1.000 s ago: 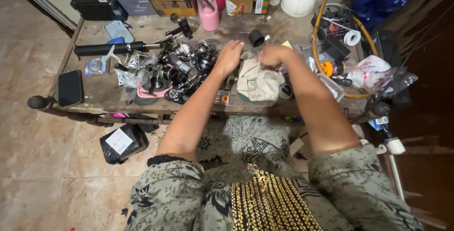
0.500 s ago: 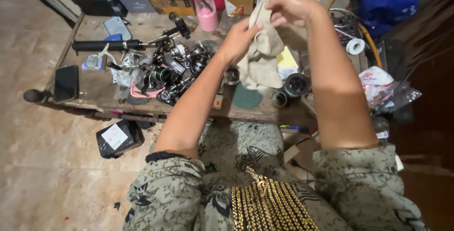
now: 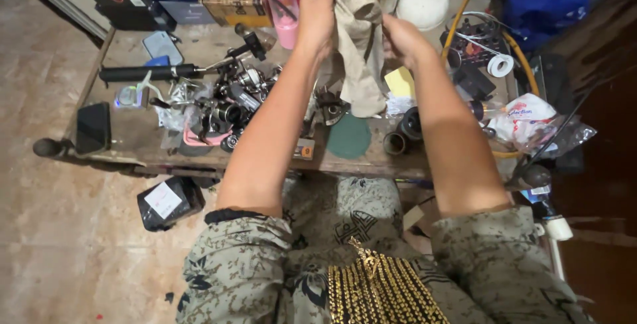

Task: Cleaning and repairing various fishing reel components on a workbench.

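Lifted off the cluttered wooden desk [image 3: 133, 135] and raised high by left hand [image 3: 317, 15] and right hand [image 3: 401, 38]: the crumpled beige cloth [image 3: 358, 45], now hanging clear, baring the round dark-green pad [image 3: 349, 136].

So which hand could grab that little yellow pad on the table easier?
Probably the right hand: it holds the beige cloth almost directly above the yellow pad. The left hand is farther away.

Low wooden table [image 3: 133, 135] is packed: fishing reels [image 3: 225, 108] left of the hands, green disc [image 3: 349, 136] below them, tape roll [image 3: 499, 66] off right.
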